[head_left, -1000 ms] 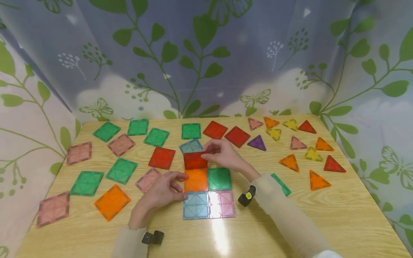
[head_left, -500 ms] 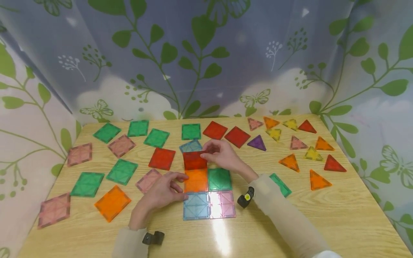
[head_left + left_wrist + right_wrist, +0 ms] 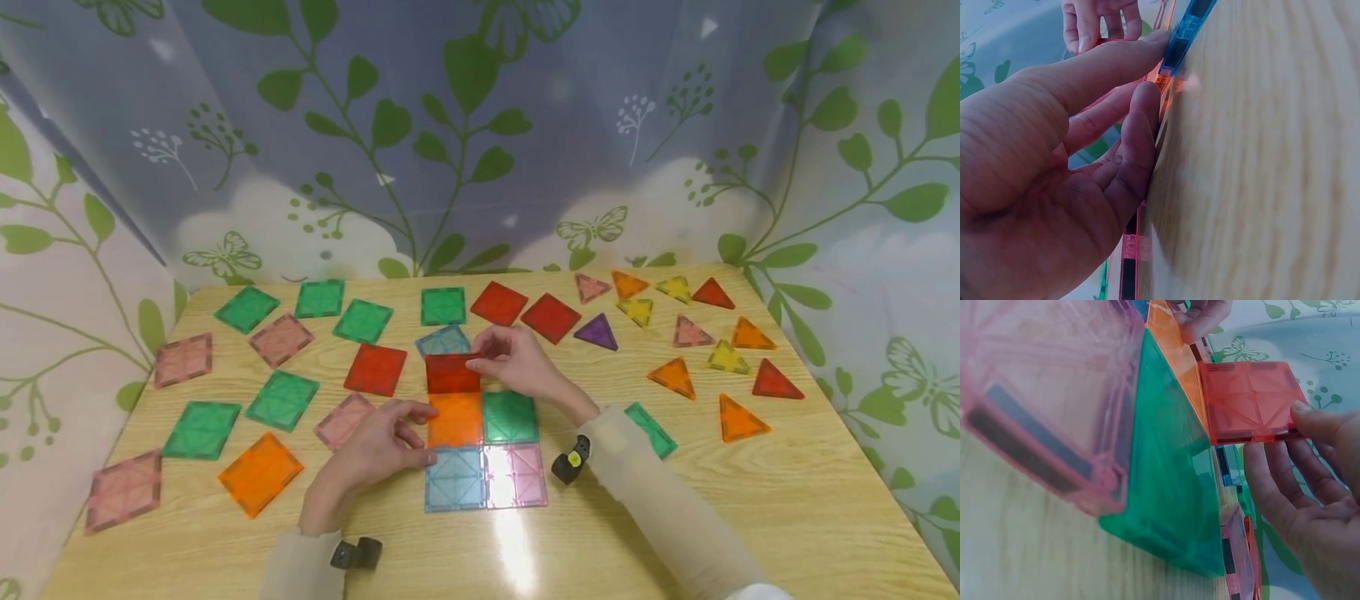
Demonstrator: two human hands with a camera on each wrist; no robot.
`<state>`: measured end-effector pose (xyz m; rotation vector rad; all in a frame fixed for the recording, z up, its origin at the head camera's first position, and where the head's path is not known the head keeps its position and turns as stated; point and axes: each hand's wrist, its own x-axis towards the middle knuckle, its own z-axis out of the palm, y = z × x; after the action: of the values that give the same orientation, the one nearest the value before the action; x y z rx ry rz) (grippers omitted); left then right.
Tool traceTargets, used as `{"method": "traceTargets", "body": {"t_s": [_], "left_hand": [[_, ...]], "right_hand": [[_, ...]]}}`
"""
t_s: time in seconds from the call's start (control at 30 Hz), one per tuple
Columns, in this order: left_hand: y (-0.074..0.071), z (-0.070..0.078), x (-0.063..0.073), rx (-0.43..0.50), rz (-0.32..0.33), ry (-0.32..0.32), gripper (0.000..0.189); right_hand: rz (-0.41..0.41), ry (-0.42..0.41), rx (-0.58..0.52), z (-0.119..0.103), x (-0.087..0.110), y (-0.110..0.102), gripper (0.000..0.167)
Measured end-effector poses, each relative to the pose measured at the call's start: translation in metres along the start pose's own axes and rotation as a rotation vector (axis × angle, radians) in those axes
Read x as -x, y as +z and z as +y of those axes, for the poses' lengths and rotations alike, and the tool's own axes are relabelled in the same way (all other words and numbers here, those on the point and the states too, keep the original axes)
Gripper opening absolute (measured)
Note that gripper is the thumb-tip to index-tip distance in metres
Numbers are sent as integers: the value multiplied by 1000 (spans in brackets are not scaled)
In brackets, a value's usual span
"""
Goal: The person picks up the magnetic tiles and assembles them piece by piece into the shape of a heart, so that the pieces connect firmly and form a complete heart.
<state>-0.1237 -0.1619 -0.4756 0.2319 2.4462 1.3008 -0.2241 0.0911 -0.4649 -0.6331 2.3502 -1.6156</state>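
Note:
My right hand (image 3: 521, 364) pinches a red square magnetic tile (image 3: 452, 375) by its right side, thumb on one face and fingers on the other. In the right wrist view that red tile (image 3: 1250, 400) stands up from the far edge of a flat orange square tile (image 3: 1175, 359). The orange tile (image 3: 455, 419), a green tile (image 3: 510, 417), a light blue tile (image 3: 456, 477) and a pink tile (image 3: 517, 475) lie edge to edge as a block. Left of it, my left hand (image 3: 378, 446) rests with loosely bent fingers, its fingertips at the left edges of the orange and light blue tiles.
Loose square tiles lie to the left, such as an orange one (image 3: 261, 473) and a red one (image 3: 376, 369). Another light blue tile (image 3: 443, 341) lies behind the held tile. Several triangles, one purple (image 3: 597, 332), spread at the right. A green tile (image 3: 650, 430) lies beside the right sleeve.
Almost nothing differs. The right hand keeps its pinch on the upright red tile, and the left hand stays beside the block; the head view shifts very slightly.

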Motion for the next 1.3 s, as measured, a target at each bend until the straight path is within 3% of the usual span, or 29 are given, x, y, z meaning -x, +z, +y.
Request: {"method": "traceTargets", "body": {"t_s": [0.27, 0.57, 1.3], "left_hand": [[-1, 1, -1, -12, -11, 7, 53], [-1, 0, -1, -23, -16, 19, 54], [-2, 0, 1, -10, -8, -5, 50]], "right_hand": [[-59, -24, -34, 1, 3, -5, 10], [-58, -73, 67, -2, 10, -11, 8], [-103, -49, -26, 3, 15, -12, 16]]}}
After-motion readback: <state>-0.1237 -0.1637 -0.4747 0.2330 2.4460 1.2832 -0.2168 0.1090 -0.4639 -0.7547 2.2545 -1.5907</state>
